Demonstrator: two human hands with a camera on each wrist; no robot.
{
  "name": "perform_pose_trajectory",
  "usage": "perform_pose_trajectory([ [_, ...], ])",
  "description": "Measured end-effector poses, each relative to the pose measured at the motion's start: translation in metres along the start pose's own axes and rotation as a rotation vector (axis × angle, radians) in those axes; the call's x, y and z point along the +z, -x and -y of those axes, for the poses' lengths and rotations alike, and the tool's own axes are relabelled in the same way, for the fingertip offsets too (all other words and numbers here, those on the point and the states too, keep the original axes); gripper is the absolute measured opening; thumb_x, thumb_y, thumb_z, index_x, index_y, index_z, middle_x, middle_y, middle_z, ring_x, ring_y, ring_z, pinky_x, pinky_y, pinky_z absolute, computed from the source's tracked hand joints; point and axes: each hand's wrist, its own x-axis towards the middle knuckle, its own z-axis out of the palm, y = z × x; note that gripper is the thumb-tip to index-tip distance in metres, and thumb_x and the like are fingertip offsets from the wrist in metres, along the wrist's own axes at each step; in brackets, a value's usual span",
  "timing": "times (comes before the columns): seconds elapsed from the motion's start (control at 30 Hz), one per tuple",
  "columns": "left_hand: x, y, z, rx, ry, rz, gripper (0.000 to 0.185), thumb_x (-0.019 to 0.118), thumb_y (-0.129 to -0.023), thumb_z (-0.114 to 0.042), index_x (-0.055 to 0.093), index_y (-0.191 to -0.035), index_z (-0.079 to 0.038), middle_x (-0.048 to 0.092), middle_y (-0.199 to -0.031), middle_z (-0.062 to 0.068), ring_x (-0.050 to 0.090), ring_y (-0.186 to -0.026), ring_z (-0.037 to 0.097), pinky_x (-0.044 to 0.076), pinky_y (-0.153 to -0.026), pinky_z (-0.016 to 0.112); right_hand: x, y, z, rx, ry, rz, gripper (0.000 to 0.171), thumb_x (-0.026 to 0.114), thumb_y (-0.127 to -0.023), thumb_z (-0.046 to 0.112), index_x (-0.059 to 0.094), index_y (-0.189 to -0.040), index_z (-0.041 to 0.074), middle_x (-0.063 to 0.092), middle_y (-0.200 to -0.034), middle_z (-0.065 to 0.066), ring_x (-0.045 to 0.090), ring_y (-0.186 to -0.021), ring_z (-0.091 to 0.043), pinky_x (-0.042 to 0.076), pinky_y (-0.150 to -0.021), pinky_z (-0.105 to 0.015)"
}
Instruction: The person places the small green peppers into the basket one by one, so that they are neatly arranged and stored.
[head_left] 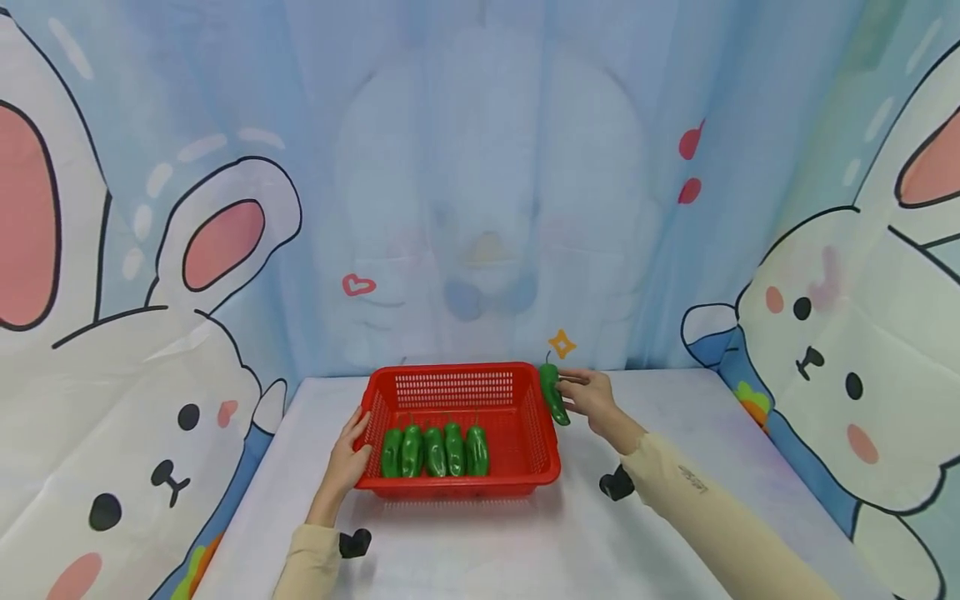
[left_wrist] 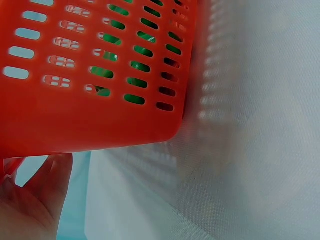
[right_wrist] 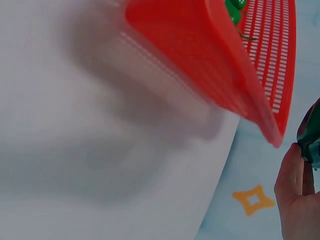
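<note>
A red plastic basket [head_left: 517, 421] with slotted walls stands on the white table. Several green peppers [head_left: 435, 452] lie side by side in its front left part, stems toward the back. My left hand [head_left: 347, 458] grips the basket's left rim; in the left wrist view its thumb and fingers [left_wrist: 37, 200] show at the rim's edge. Just outside the basket's right rim, my right hand [head_left: 591, 398] pinches one green pepper [head_left: 552, 392], its stem pointing up. In the right wrist view this pepper [right_wrist: 311, 132] shows dark at the right edge, above the fingertips.
The white tabletop [head_left: 465, 550] reaches back to a blue curtain [head_left: 480, 167] printed with cartoon rabbits. Black heart-shaped pieces [head_left: 355, 543] show beside both wrists. A basket shadow [right_wrist: 115, 150] falls on the table in the right wrist view.
</note>
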Motion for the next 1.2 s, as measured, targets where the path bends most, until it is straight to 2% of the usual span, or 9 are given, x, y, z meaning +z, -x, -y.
perform_pose_trajectory([
  [0.17,0.002,-0.001,-0.001,0.0,0.02,0.001,0.061,0.049,-0.088,0.009,0.039,-0.148,0.004,0.024,-0.161,0.016,0.018,-0.147,0.04,0.025,-0.113,0.058,0.017,-0.001,0.005,0.006,-0.015,0.023,0.042,0.059,-0.095,0.009,0.055,-0.134,-0.008,0.056,-0.131,-0.03,0.066,-0.103,-0.03,0.053,-0.091,-0.048],
  [0.4,0.003,-0.004,-0.003,0.016,0.02,-0.002,0.06,0.049,-0.088,0.009,0.04,-0.147,0.004,0.025,-0.161,0.015,0.02,-0.147,0.039,0.026,-0.113,0.057,0.042,0.001,0.01,-0.002,-0.051,0.059,0.039,0.06,-0.095,0.008,0.058,-0.131,-0.007,0.057,-0.128,-0.027,0.068,-0.094,-0.02,0.057,-0.083,-0.04],
  [0.57,0.002,-0.005,-0.003,0.051,0.023,-0.016,0.06,0.05,-0.086,0.01,0.042,-0.145,0.006,0.027,-0.159,0.018,0.021,-0.146,0.041,0.026,-0.113,0.057,0.061,0.003,0.009,0.011,-0.087,0.086,0.037,0.059,-0.096,0.007,0.058,-0.131,-0.006,0.056,-0.129,-0.026,0.064,-0.109,-0.032,0.056,-0.085,-0.042],
  [0.7,0.003,-0.004,-0.004,0.043,0.033,-0.013,0.06,0.05,-0.086,0.01,0.043,-0.145,0.005,0.028,-0.159,0.018,0.021,-0.146,0.041,0.024,-0.113,0.058,0.074,0.006,0.005,0.025,-0.114,0.104,0.036,0.058,-0.097,0.006,0.058,-0.131,-0.005,0.056,-0.129,-0.025,0.059,-0.118,-0.037,0.055,-0.088,-0.043],
  [0.83,0.003,-0.003,-0.004,0.026,0.034,-0.009,0.06,0.05,-0.086,0.009,0.043,-0.146,0.004,0.027,-0.16,0.016,0.021,-0.146,0.04,0.024,-0.114,0.057,0.083,0.006,-0.001,0.031,-0.113,0.106,0.036,0.059,-0.096,0.005,0.059,-0.13,-0.005,0.057,-0.126,-0.025,0.064,-0.11,-0.035,0.056,-0.087,-0.045],
  [0.97,0.002,-0.004,-0.003,0.015,0.038,-0.013,0.06,0.05,-0.087,0.008,0.042,-0.147,0.002,0.027,-0.16,0.014,0.02,-0.147,0.038,0.024,-0.114,0.057,0.09,0.004,-0.006,0.041,-0.103,0.095,0.039,0.061,-0.095,0.007,0.059,-0.132,-0.003,0.058,-0.125,-0.024,0.068,-0.098,-0.026,0.056,-0.086,-0.045],
  [1.2,-0.002,-0.003,0.002,0.046,0.047,-0.029,0.06,0.05,-0.086,0.01,0.043,-0.145,0.005,0.027,-0.159,0.018,0.02,-0.146,0.041,0.023,-0.114,0.058,0.099,0.003,-0.017,0.066,-0.126,0.091,0.04,0.058,-0.096,0.003,0.055,-0.134,-0.006,0.06,-0.119,-0.026,0.069,-0.088,-0.021,0.057,-0.084,-0.045],
])
